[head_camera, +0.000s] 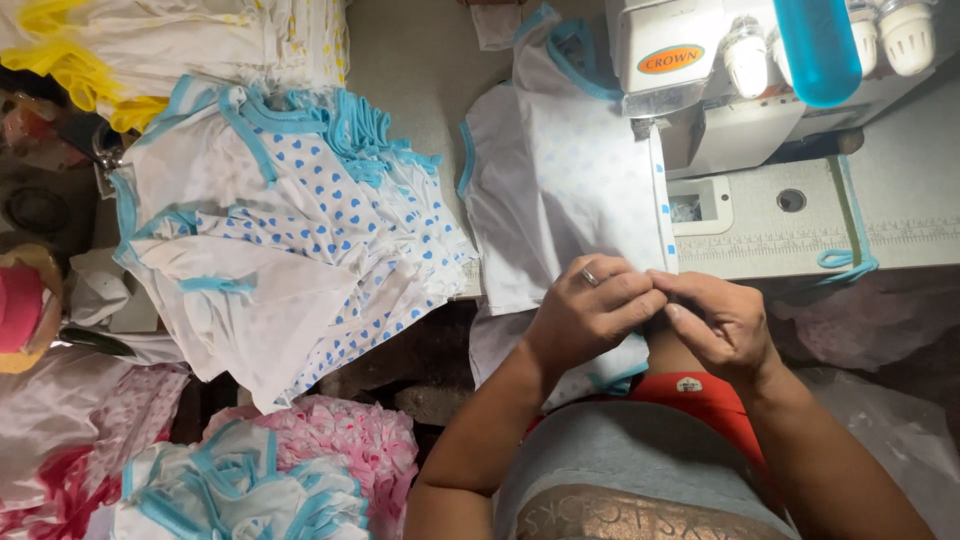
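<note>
A small white garment (560, 170) with blue trim and faint blue hearts lies inside out on the sewing table, running under the white sewing machine (720, 80). My left hand (590, 310), with a ring on one finger, and my right hand (720, 320) meet at the garment's near edge. Both pinch the fabric hem between fingertips, touching each other. The exact spot they grip is hidden by the fingers.
A pile of white garments with blue hearts (290, 220) lies to the left. Pink fabric (350, 440) and more blue-trimmed pieces (240, 495) sit below it. Yellow-trimmed clothes (150, 50) are at the top left. A blue trim strip (850, 225) hangs over the machine bed.
</note>
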